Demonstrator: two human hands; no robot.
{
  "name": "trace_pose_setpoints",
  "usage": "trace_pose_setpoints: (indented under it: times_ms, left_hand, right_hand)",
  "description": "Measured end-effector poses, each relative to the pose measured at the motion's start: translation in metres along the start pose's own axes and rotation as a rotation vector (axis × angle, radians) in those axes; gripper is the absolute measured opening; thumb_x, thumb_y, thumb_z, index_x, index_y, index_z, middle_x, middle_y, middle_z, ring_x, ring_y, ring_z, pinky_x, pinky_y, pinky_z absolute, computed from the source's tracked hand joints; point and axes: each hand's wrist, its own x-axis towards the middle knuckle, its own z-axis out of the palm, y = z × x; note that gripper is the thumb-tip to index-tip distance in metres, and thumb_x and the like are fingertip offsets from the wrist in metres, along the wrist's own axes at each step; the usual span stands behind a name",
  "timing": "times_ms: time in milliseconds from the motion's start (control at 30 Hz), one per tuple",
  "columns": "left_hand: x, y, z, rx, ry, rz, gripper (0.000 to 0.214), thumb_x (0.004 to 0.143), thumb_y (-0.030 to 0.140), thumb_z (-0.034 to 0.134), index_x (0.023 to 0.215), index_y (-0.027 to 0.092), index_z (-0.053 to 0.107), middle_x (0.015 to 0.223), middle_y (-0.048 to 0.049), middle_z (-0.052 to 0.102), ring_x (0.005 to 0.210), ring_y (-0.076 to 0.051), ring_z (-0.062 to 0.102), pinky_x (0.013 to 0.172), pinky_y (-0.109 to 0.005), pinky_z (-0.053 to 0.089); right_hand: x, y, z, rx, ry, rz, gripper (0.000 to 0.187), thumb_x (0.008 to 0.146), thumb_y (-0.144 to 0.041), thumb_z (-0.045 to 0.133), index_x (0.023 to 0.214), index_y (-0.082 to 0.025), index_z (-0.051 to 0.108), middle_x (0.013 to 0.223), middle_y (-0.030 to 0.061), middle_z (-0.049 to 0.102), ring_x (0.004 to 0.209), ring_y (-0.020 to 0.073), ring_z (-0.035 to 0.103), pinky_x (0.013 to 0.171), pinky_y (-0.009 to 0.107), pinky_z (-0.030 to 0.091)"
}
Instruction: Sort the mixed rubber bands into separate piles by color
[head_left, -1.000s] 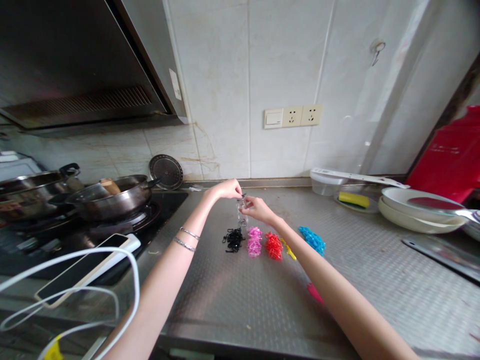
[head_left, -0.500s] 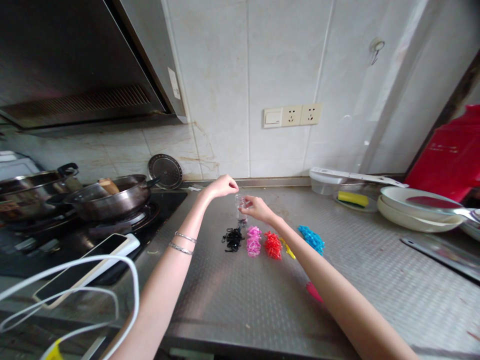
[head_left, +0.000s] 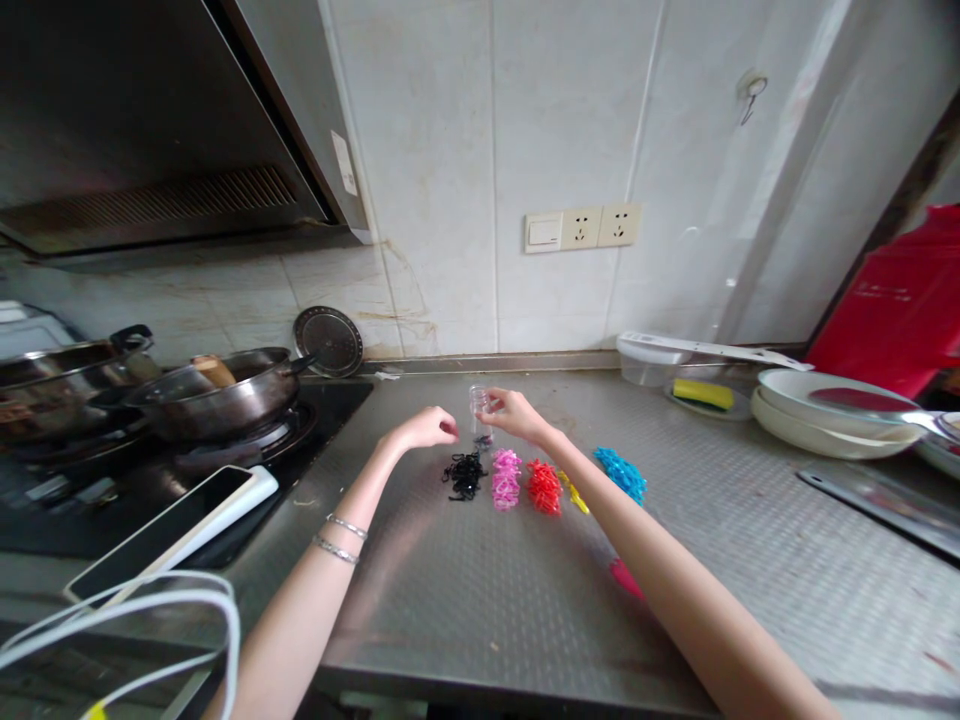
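Note:
My right hand holds a small clear bottle upright above the steel counter; some dark bits lie in its bottom. My left hand hovers just left of the bottle, above a pile of black rubber bands, with its fingers curled together and nothing visible in them. To the right of the black pile lie pink, red, yellow and blue piles in a row. My right forearm passes over the yellow pile and a small pink item.
Left of the counter is a stove with a dark pan and a second pot. A phone with a white cable lies at the stove's front. Bowls, a yellow sponge and a red bag sit far right.
My left hand has dropped from the bottle's mouth down and left, toward the black pile. My right hand still holds the bottle in about the same spot.

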Motion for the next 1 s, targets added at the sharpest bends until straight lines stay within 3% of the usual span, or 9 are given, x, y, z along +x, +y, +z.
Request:
trace_pose_setpoints:
  times_ms: [133,267,533,1000]
  left_hand:
    - [0.000,0.003,0.008,-0.016,-0.181,-0.026,0.028,0.061,0.032,0.063,0.082,0.014,0.068,0.076,-0.0041,0.067,0.068,-0.014,0.058,0.064,-0.022,0.040]
    - [0.000,0.007,0.013,-0.029,-0.246,-0.043,0.030,0.058,0.032,0.065,0.082,0.013,0.068,0.072,-0.0035,0.066,0.063,-0.013,0.056,0.059,-0.021,0.039]
    - [0.001,0.007,0.019,-0.022,-0.235,-0.083,0.023,0.059,0.025,0.062,0.078,0.013,0.067,0.066,-0.0022,0.064,0.057,-0.011,0.053,0.055,-0.020,0.039]
    - [0.000,0.005,0.013,-0.017,-0.150,-0.037,0.023,0.059,0.018,0.055,0.077,0.011,0.068,0.070,-0.0042,0.066,0.061,-0.013,0.055,0.058,-0.021,0.039]
  right_hand:
    - [0.000,-0.001,-0.001,-0.003,-0.007,0.006,0.025,0.067,-0.032,0.059,0.086,-0.015,0.061,0.079,0.0032,0.064,0.068,0.0125,0.057,0.062,0.021,0.041]
    - [0.000,0.001,-0.001,-0.009,-0.012,-0.005,0.024,0.067,-0.031,0.059,0.086,-0.016,0.061,0.079,0.0035,0.064,0.068,0.0130,0.057,0.061,0.021,0.040]
    - [0.001,0.002,-0.001,-0.027,-0.001,0.005,0.022,0.065,-0.033,0.060,0.079,-0.016,0.059,0.074,0.0020,0.063,0.064,0.0123,0.056,0.057,0.020,0.038]
    - [0.000,0.002,-0.001,-0.032,0.004,0.030,0.024,0.063,-0.034,0.061,0.078,-0.016,0.057,0.070,0.0016,0.063,0.062,0.0120,0.056,0.055,0.020,0.037]
